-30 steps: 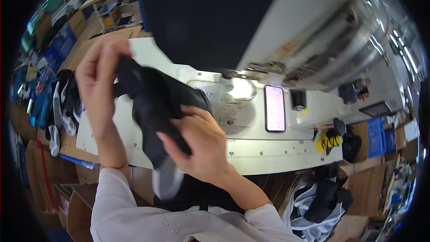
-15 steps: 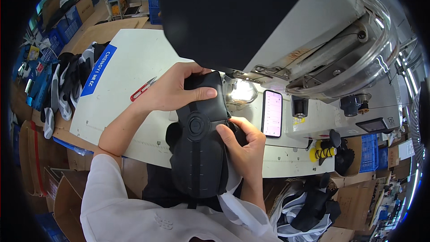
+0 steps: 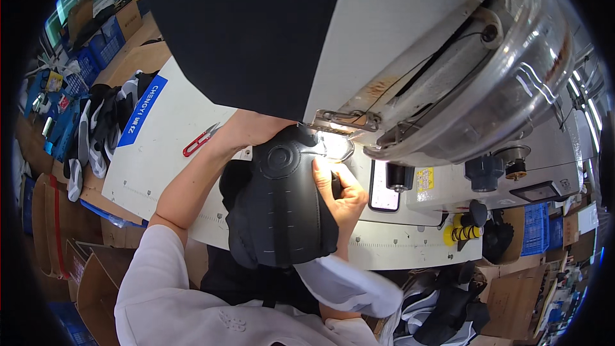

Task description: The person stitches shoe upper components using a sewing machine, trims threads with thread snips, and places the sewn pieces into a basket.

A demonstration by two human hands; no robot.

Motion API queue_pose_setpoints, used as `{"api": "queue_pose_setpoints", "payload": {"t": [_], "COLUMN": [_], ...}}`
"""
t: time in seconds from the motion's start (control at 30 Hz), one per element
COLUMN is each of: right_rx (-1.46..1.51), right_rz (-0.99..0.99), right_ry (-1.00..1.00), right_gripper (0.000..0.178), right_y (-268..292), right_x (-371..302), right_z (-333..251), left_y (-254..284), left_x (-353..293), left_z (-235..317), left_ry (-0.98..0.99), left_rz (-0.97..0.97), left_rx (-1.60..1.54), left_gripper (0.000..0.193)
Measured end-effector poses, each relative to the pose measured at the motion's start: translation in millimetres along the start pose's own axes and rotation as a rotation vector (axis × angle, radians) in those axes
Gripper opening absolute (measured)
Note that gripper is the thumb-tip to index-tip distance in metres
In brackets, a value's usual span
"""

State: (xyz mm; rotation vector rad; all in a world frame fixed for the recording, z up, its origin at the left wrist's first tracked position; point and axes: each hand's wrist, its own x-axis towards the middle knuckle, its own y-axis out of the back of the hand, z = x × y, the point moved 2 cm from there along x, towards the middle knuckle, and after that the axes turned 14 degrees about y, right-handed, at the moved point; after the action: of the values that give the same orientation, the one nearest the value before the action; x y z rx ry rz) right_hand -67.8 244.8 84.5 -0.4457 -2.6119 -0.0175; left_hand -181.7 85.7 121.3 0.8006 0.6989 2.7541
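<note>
Black stitched leather panel (image 3: 282, 211), embossed circle.

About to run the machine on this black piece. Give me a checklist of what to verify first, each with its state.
1. Both hands on the black padded piece: ok. The left hand is at its far edge, the right hand grips its right side.
2. Leading edge under the lit head of the sewing machine: ok, it reaches the lamp glow.
3. Needle position: cannot tell, hidden by the head.
4. Right fingertips away from the stitching point: not ok, they look close.
5. Red snips out of the feed path: ok, off to the left on the white table.
</note>
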Motion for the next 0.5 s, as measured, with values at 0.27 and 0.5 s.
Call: {"api": "queue_pose_setpoints", "payload": {"t": [0.27, 0.5], "right_rx": [0.018, 0.020], "right_rz": [-0.036, 0.031], "right_ry": [0.037, -0.070], "right_gripper": [0.014, 0.011], "right_y": [5, -2], "right_x": [-7, -9], "right_z": [2, 2], "left_y": [-5, -3], "left_x": [-2, 5], "left_z": [-15, -1], "left_ry": [-0.246, 0.215], "left_rz": [-0.010, -0.039], "left_rx": [0.343, -0.114], "left_gripper": [0.018, 0.016]}}
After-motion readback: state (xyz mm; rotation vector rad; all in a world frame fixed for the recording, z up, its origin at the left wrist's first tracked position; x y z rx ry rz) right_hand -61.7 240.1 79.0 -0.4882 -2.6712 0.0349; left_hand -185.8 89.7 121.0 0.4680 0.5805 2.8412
